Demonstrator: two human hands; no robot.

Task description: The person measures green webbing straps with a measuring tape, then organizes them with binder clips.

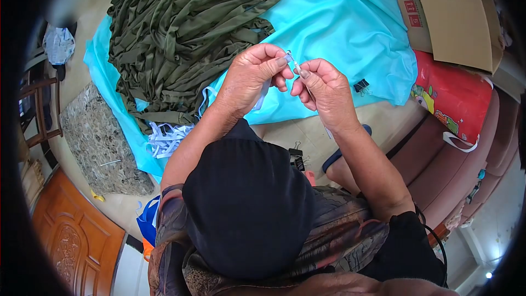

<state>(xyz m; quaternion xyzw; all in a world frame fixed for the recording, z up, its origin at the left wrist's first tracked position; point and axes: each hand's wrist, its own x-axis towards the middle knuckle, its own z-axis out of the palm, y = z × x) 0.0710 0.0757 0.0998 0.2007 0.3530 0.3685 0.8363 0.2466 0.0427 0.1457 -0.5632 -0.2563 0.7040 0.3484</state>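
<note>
My left hand [256, 71] pinches a narrow white strip [262, 96] between thumb and fingers, and its tail hangs below the palm. Close beside it, my right hand [327, 89] is closed, thumb against fingertips, on a thin white piece [296, 68] that spans the small gap between the hands. A tiny dark bit shows at the left fingertips; I cannot tell what it is. Both hands are raised over a shiny turquoise cloth [334, 19]. Left of them lies a large heap of dark green fabric strips [186, 33], with a bunch of white strips [169, 138] at its lower edge.
A black binder clip [361, 85] lies on the cloth's right side, and more binder clips [296, 156] are on the floor. At right stand a cardboard box [452, 13], a red bag [455, 96] and a brown sofa [438, 153]. A patterned mat [104, 142] lies at left.
</note>
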